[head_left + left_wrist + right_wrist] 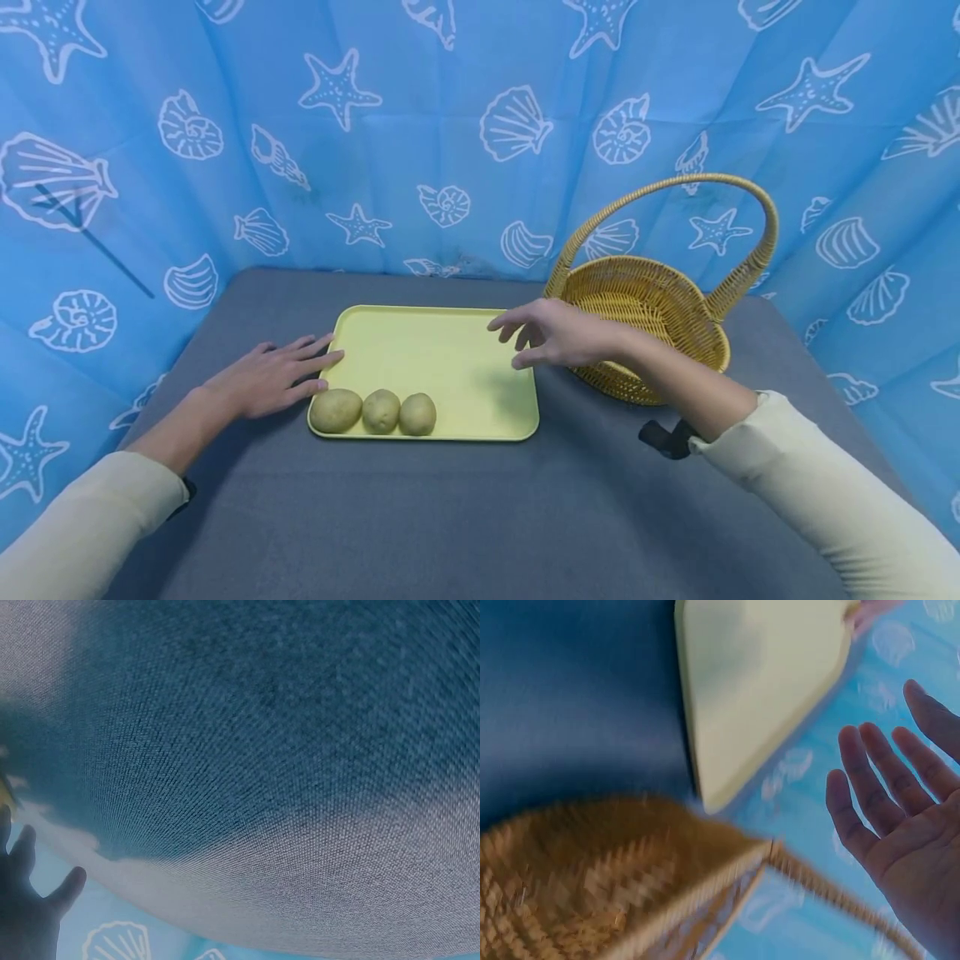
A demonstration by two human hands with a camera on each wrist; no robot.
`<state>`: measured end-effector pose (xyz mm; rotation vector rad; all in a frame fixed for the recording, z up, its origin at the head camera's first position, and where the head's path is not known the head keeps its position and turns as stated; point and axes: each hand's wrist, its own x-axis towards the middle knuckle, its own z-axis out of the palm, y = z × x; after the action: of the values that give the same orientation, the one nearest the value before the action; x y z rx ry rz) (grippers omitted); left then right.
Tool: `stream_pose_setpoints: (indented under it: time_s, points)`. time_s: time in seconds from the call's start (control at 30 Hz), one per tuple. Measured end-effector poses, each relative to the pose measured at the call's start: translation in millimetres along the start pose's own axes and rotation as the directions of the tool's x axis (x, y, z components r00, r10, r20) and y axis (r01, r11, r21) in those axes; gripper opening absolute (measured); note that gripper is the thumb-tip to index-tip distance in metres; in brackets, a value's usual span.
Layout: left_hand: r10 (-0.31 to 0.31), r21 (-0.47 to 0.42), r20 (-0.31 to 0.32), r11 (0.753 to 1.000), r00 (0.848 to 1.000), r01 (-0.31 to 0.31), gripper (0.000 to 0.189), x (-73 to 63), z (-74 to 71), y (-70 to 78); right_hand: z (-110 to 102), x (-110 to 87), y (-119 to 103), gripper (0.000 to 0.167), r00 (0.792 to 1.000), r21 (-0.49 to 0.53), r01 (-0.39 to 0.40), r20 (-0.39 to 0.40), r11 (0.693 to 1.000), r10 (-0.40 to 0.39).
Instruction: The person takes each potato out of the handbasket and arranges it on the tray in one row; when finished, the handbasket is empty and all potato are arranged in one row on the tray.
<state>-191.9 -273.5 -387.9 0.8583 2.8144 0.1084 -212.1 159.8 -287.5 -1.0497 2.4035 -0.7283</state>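
Three potatoes (pixel 380 412) lie in a row along the near left edge of a pale yellow tray (pixel 480 392). My left hand (pixel 264 379) is at the tray's left side, fingers spread, with the fingertips by its rim; whether they touch it I cannot tell. Over the tray's right end hangs my right hand (pixel 558 333), holding nothing, its fingers loosely bent. In the right wrist view that palm (pixel 922 832) shows bare. Behind the right forearm stands a wicker basket (pixel 637 287) with a tall handle; no item shows in its visible part.
A grey cloth (pixel 420 517) covers the table. Blue curtain (pixel 420 125) with white shells and starfish hangs behind and at both sides. The basket's arched handle (pixel 675 179) rises well above the table.
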Motion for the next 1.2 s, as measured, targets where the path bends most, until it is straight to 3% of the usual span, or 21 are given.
stream_pose_setpoints:
  time_s: [0.27, 0.47, 0.63, 0.8, 1.03, 1.2]
  points:
    - [-0.003, -0.006, 0.000, 1.000, 1.000, 0.003, 0.058, -1.1, 0.9, -0.7, -36, -33.5, 29, 0.050, 0.996, 0.032, -0.092, -0.014, 0.995, 0.092]
    - [0.001, -0.008, 0.001, 1.000, 1.000, -0.001, 0.058, -1.0, 1.0, -1.4, -51, -49.7, 54, 0.052, 0.993, 0.082, -0.115, 0.050, 0.990, 0.111]
    - [0.000, -0.015, 0.001, 1.000, 1.000, 0.000, 0.058, -1.3, 0.5, -0.7, -59, -58.6, 73, 0.060, 0.975, 0.144, -0.190, 0.146, 0.971, 0.170]
    - [-0.002, -0.011, 0.003, 1.000, 1.000, 0.002, 0.058, -1.0, 0.9, -0.5, -67, -63.8, 89, 0.067, 0.935, 0.212, -0.303, 0.257, 0.929, 0.246]
    - [0.000, -0.008, -0.001, 1.000, 1.000, 0.000, 0.058, -0.4, 2.0, -1.7, -67, -65.8, 102, 0.069, 0.842, 0.210, -0.454, 0.420, 0.866, 0.339]
    - [0.005, -0.003, -0.003, 1.000, 1.000, -0.005, 0.058, -0.1, 1.9, -2.7, -64, -64.3, 107, 0.075, 0.787, 0.224, -0.537, 0.481, 0.813, 0.387]
